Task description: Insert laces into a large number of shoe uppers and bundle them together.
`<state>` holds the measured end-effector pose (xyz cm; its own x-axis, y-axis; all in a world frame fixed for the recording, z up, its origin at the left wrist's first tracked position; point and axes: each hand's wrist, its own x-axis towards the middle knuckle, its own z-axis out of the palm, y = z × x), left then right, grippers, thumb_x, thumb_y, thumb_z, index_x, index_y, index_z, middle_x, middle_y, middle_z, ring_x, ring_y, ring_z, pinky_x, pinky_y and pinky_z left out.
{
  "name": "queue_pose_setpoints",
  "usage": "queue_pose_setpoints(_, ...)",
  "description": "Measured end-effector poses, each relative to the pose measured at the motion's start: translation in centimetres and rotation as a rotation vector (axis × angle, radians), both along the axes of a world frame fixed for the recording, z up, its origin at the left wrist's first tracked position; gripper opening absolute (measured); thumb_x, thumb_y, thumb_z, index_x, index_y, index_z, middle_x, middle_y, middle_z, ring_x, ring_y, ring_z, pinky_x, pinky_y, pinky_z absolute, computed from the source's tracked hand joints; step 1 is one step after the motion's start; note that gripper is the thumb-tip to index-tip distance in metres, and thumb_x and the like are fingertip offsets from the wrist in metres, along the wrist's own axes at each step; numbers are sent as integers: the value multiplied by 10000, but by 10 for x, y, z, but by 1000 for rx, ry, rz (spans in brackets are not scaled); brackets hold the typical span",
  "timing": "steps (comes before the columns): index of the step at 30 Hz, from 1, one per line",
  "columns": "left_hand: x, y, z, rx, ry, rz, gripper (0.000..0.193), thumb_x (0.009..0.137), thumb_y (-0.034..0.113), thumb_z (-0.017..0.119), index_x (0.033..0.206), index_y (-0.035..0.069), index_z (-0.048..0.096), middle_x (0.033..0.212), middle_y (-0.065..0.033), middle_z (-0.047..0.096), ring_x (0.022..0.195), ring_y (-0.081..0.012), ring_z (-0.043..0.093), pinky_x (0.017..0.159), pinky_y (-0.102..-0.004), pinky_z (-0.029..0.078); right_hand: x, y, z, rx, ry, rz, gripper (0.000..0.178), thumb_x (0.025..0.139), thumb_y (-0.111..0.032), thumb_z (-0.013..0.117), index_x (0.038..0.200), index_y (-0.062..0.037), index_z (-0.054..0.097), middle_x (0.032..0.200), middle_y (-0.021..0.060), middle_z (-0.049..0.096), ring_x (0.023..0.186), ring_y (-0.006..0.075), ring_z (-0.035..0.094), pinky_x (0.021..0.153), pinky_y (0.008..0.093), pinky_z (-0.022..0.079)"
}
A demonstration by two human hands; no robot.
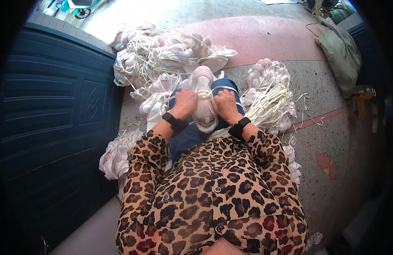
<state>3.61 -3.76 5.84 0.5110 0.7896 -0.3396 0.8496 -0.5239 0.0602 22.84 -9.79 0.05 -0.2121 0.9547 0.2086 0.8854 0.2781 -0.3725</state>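
A pale pink and white sneaker [203, 78] rests between my knees with its rounded toe pointing away from me. My left hand [185, 103] is closed at its left side, fingers pinched on a white shoelace [172, 96] that trails out past the knee. On the other side my right hand [226, 104] is closed too. A white shoelace [227, 88] runs from the sneaker across my right knee to near that hand. Both fingertips are partly hidden. Black bands [239, 127] circle my wrists.
A large heap of pink and white shoe pieces [162, 53] lies beyond my knees. Another pile [266, 76] with cream laces [268, 108] sits to the right, and a bundle [118, 159] lies at the left. A blue panelled door [56, 97] stands left; a grey-green sack [341, 55] leans at far right.
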Motion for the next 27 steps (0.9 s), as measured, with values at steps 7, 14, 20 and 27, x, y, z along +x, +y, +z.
queue_pose_setpoints(7,-4,5,-14,-62,-21,36,151,805,130,634,856,45,749,912,-146,715,986,-365,653,784,-490,553,0,-1,1,-11,15,-12,210,851,-267,704,743,-87,709,828,74,621,899,271,583,826,429,412)
queue_pose_setpoints(14,10,-19,-16,251,-15,-236,100,779,142,645,800,101,734,859,-85,681,955,-273,613,758,-445,465,0,0,-2,10,5,7,210,824,-278,711,738,-86,718,826,71,632,901,264,588,810,429,404)
queue_pose_setpoints(20,-4,-24,-27,385,-183,11,175,814,243,700,786,71,704,829,-68,648,937,-276,575,756,-445,426,-7,-13,23,-99,-121,-1,274,888,-330,663,809,-73,712,878,99,623,940,279,568,832,441,401)
queue_pose_setpoints(27,-8,-55,-20,278,-212,157,247,857,251,693,979,38,661,929,-113,649,959,-323,568,778,-476,448,-1,-6,10,-253,-137,22,212,871,-249,616,902,-63,713,983,111,640,990,284,575,838,458,414)
